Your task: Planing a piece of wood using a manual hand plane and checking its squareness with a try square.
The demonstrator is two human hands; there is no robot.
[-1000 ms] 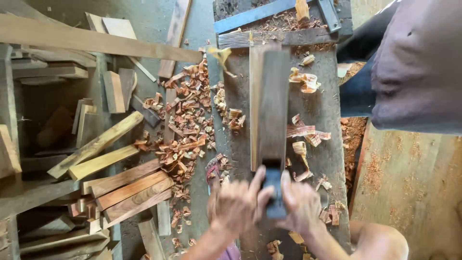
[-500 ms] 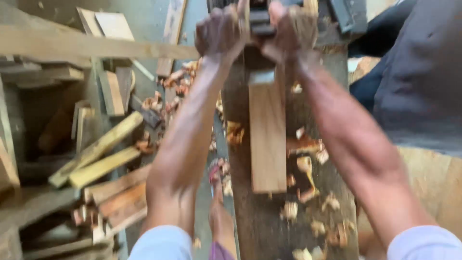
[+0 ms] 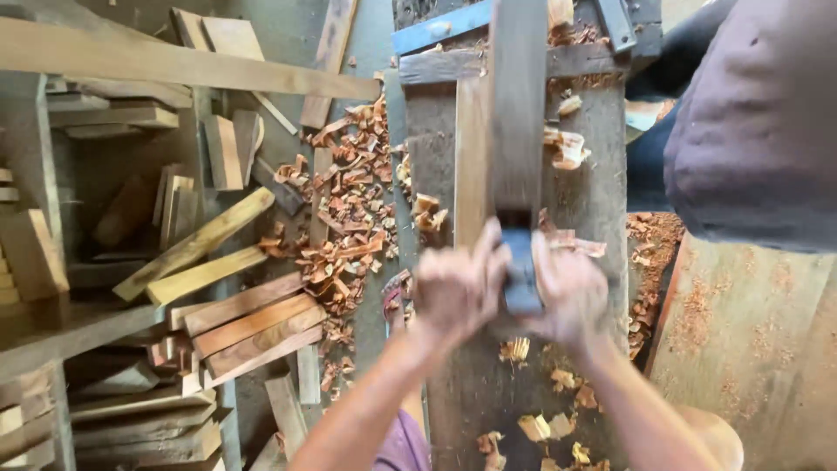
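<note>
My left hand (image 3: 458,292) and my right hand (image 3: 568,292) grip a dark hand plane (image 3: 521,270) from both sides, low on a long upright wooden plank (image 3: 514,105). The plank lies along a worn wooden workbench (image 3: 602,201), running away from me. Both hands are motion-blurred. Curled wood shavings (image 3: 567,148) sit on the bench beside the plank and below my hands.
A heap of reddish shavings (image 3: 349,218) covers the floor left of the bench. Cut wooden blocks and boards (image 3: 235,323) are piled at the left. Another person in a dark grey top (image 3: 758,122) stands at the upper right, next to the bench.
My hands pushed the plane to the far end of the plank half a second ago, arms stretched out. They have since drawn it back toward me, near the plank's close end.
</note>
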